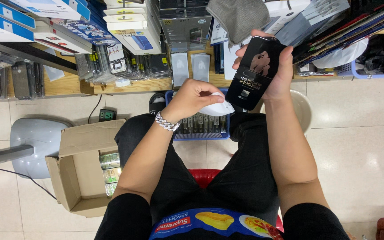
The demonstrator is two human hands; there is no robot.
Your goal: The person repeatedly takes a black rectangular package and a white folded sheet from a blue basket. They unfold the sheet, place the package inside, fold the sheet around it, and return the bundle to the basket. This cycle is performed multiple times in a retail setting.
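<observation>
**A:** so what's each hand doing around the black flat package [255, 73]?

**B:** right hand [277, 66] is clamped on it, fingers wrapped round its right edge and thumb at the top, holding it up above the blue basket [202, 134] on the floor. Its long axis runs top to bottom, leaning a bit so the lower end swings toward the left hand [192, 97]

**A:** and the left one?

**B:** pinched shut on a white slip [218, 108] sticking out just left of the package's bottom corner. Can't tell if the slip is still partly inside the package or only touching it. So the left hand sits left of and slightly below the package, right by its lower end, while the right one has the upper half

**A:** anything else near it?

**B:** cardboard box [77, 169] well off to the left of the package, wooden shelf [130, 85] of stock behind it, white stool [305, 109] just right of its bottom end
</observation>
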